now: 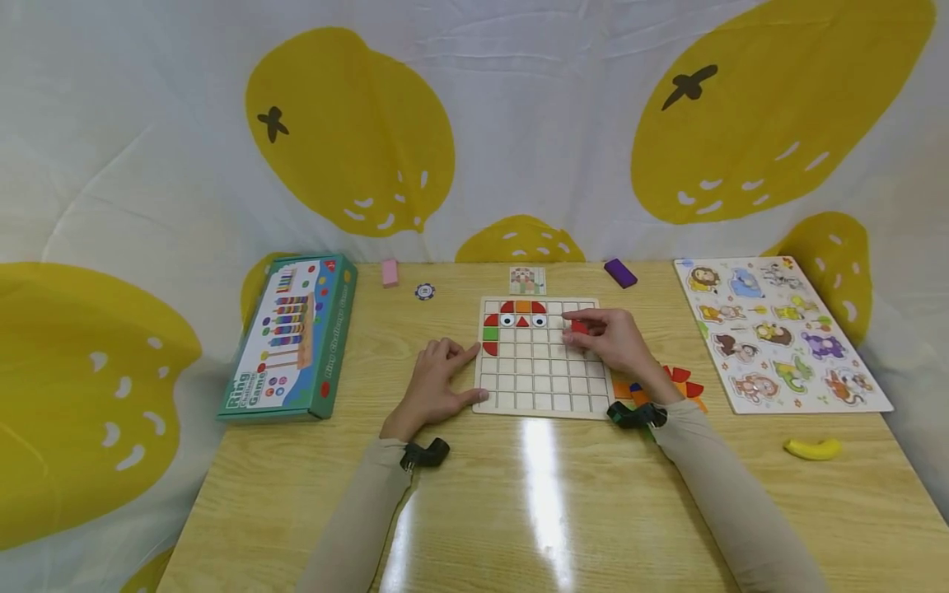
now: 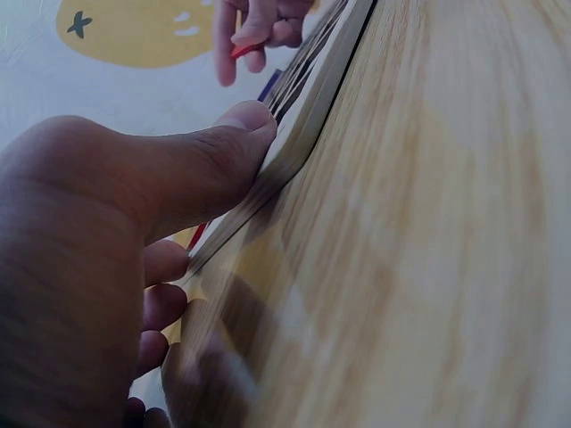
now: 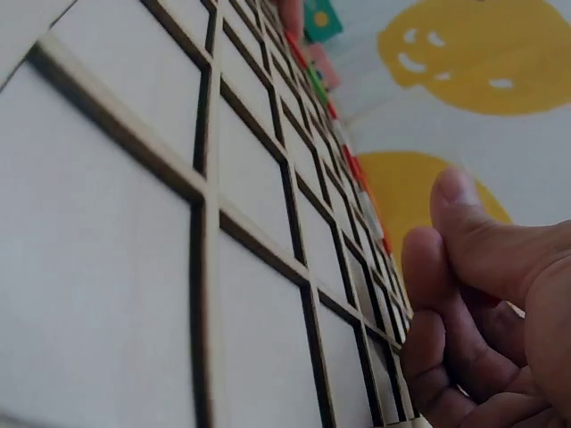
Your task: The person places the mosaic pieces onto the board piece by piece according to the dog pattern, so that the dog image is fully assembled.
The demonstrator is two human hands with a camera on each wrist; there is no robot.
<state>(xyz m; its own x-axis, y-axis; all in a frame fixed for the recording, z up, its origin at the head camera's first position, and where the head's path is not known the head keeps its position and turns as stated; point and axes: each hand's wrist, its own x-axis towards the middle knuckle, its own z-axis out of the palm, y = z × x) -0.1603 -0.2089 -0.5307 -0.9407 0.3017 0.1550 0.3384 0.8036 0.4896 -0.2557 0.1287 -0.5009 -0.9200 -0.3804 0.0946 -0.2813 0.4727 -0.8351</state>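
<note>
A wooden grid board [image 1: 534,387] lies on the table, its upper left cells filled with red, orange and green tiles and two eye tiles. My left hand [image 1: 436,383] touches the board's left edge with thumb and index finger spread apart. Above the right part of the grid, my right hand [image 1: 614,339] pinches a red tile [image 1: 579,328] between thumb and fingers. That red tile [image 2: 247,50] also shows in the left wrist view; the right wrist view hides it. Loose red, orange, blue and green tiles [image 1: 680,375] lie under and beside my right wrist.
Behind the board lies a small picture card [image 1: 527,280]. A boxed ring game [image 1: 292,338] is at the left, near a pink block [image 1: 389,273] and a poker chip [image 1: 425,291]. Rightward are a purple block [image 1: 620,273], an animal puzzle [image 1: 778,338] and a toy banana [image 1: 812,449].
</note>
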